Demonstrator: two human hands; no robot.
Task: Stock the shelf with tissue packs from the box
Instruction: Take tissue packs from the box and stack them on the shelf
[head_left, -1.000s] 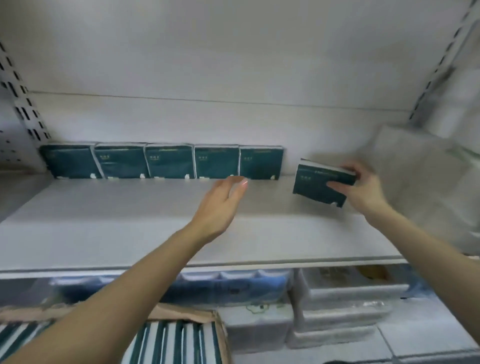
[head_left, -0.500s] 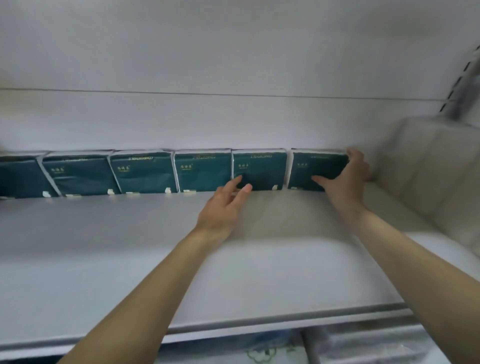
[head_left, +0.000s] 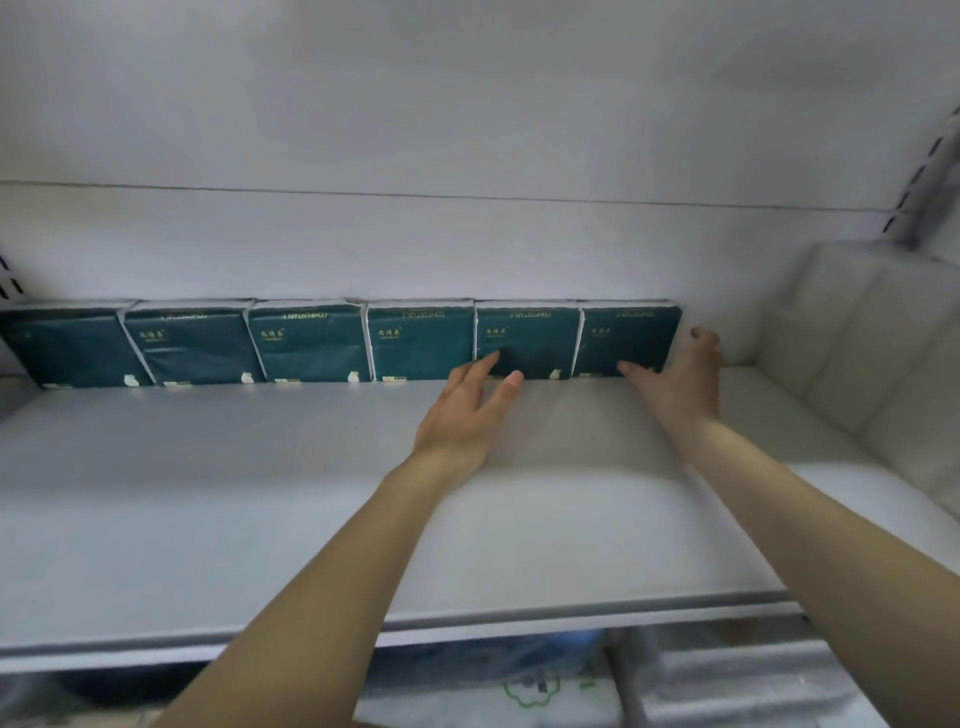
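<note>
six dark green tissue packs (head_left: 311, 343) stood upright in one row at the rear of the shelf (head_left: 260, 493), backs against the white back panel (head_left: 415, 249), each touching its neighbour. the left hand (head_left: 462, 415) lay nearly flat and open, fingers straight and a little spread, with the fingertips (head_left: 491, 358) touching the lower front face of the fifth pack (head_left: 527, 330); it held nothing. the right hand (head_left: 680, 384) was cupped at the far end of the row, thumb laid across the lower front of the rightmost pack (head_left: 626, 332) and the other fingers bent round its right edge, so it seemed to have a light hold on that pack rather than merely resting beside it. white wrapped bundles (head_left: 857, 364) sat just beside this hand, and more wrapped goods (head_left: 519, 691) showed under the shelf; the box was not in view. these packs looked light and soft (film-wrapped paper, by the look of the crinkled fronts), so they would likely give under a hard squeeze and the film could slide against the painted shelf. the sensible hold, i judged, was across the short ends or with thumb in front and fingers behind, pressing gently; a flat palm on the face would do for nudging one square, since an upright pack could tip forward if pushed high.
</note>
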